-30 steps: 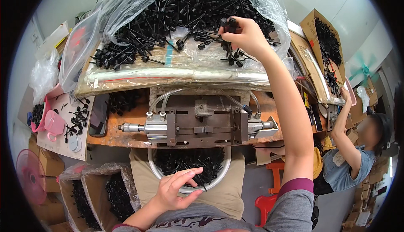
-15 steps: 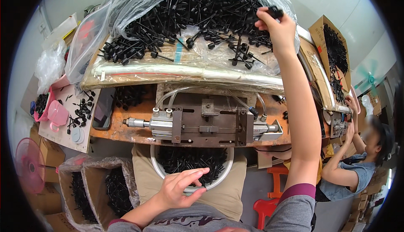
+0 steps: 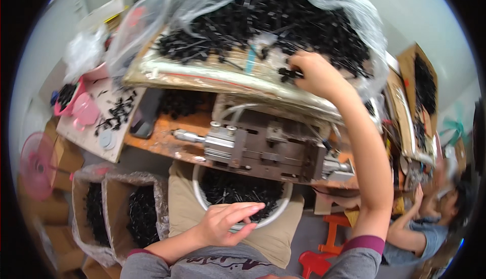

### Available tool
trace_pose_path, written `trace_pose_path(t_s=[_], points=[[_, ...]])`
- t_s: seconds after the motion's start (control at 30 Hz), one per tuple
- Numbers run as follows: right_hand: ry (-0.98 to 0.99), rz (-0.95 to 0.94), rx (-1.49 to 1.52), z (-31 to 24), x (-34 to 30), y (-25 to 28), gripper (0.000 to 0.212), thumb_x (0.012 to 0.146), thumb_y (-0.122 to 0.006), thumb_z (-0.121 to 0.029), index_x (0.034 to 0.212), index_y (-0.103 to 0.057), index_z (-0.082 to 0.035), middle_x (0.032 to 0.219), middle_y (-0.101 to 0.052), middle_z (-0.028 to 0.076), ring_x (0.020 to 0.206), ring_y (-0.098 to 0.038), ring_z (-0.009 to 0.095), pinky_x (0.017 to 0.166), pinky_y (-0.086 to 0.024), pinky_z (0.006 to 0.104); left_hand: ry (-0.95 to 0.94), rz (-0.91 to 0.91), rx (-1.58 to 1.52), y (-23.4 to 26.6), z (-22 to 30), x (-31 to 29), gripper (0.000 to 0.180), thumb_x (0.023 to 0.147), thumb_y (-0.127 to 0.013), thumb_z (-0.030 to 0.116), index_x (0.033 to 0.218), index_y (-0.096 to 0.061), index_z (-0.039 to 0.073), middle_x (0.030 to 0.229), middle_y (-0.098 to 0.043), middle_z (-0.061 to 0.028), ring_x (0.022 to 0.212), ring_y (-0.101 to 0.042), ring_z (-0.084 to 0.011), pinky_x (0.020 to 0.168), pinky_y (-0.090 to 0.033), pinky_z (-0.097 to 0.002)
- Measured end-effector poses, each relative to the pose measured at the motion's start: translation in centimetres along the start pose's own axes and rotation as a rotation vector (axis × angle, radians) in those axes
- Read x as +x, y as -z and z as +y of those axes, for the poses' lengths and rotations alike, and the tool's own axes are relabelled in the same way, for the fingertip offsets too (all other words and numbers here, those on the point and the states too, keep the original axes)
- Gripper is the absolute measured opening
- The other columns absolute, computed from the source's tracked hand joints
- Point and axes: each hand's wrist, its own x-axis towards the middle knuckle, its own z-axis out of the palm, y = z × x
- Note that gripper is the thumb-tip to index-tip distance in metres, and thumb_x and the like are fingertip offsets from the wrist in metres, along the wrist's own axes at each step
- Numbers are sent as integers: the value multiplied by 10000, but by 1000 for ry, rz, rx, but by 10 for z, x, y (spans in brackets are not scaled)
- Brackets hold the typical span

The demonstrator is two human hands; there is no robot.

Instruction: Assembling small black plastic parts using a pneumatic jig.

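My right hand [image 3: 320, 79] reaches over the front of a heap of black plastic parts with thin stems [image 3: 283, 21]. Its fingers curl round a small dark cluster of black plastic parts [image 3: 290, 75]; motion blur hides how many. My left hand [image 3: 225, 223] hovers over the near rim of a round white basket [image 3: 288, 195] on my lap, fingers stretched out and thumb apart, with nothing seen in it. More black parts [image 3: 238, 190] fill that basket. Between the heap and the basket stands a metal clamping fixture [image 3: 271, 155] with a pneumatic cylinder [image 3: 219, 145] at its left.
Clear plastic sheeting [image 3: 374, 21] surrounds the heap. At left are a pink container [image 3: 68, 102], a phone-like dark slab [image 3: 147, 119] and two lined boxes [image 3: 119, 213] of black parts. A red stool [image 3: 314, 264] and a co-worker [image 3: 420, 228] are at right.
My right hand has come down and left from the heap's right side to its front edge. The view has shifted and tilted. My left hand keeps its pose over the basket.
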Motion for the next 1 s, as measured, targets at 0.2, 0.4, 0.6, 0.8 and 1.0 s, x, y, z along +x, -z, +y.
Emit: trace_pose_path(t_s=[0.2, 0.4, 0.6, 0.8, 1.0], points=[[-101, 64, -40, -11, -13, 25, 509, 639, -696, 21, 1140, -630, -38, 1163, -598, 129, 1092, -591, 332, 954, -481, 401, 31, 41, -27, -3, 6, -3, 567, 754, -734, -13, 1272, -505, 24, 1173, -666, -194, 663, -690, -166, 591, -561, -267], [-87, 31, -114, -12, -6, 5, 340, 651, -693, 28, 985, -645, -16, 1033, -607, 144, 988, -614, 361, 837, -497, 441, 7, 85, -14, -9, 4, -6, 533, 771, -733, 17, 1267, -538, 16, 1186, -664, -172, 682, -687, -152, 603, -562, -259], [-140, 233, -29, 2, -9, 11, 214, 736, -741, -83, 870, -628, 40, 888, -618, 146, 867, -620, 368, 759, -477, 413, 9, 94, 2, -12, 1, -8, 579, 827, -684, 88, 1367, -484, 32, 1182, -648, -129, 829, -686, -227, 637, -562, -290], [-114, 457, -65, -5, -21, -17, 202, 866, -667, -150, 867, -619, 47, 962, -587, 141, 816, -610, 353, 726, -478, 421, 11, 90, 15, -10, 2, -8, 584, 830, -686, 97, 1371, -477, 27, 1177, -648, -130, 831, -683, -236, 631, -552, -290], [-560, 463, 1093, 50, -33, -1, 162, 946, -643, -206, 940, -692, -52, 803, -626, -29, 580, -455, 18, 530, -338, 174, -37, 117, 2, -8, 0, -1, 566, 790, -718, 49, 1315, -508, 12, 1190, -651, -161, 808, -695, -217, 634, -559, -284]])
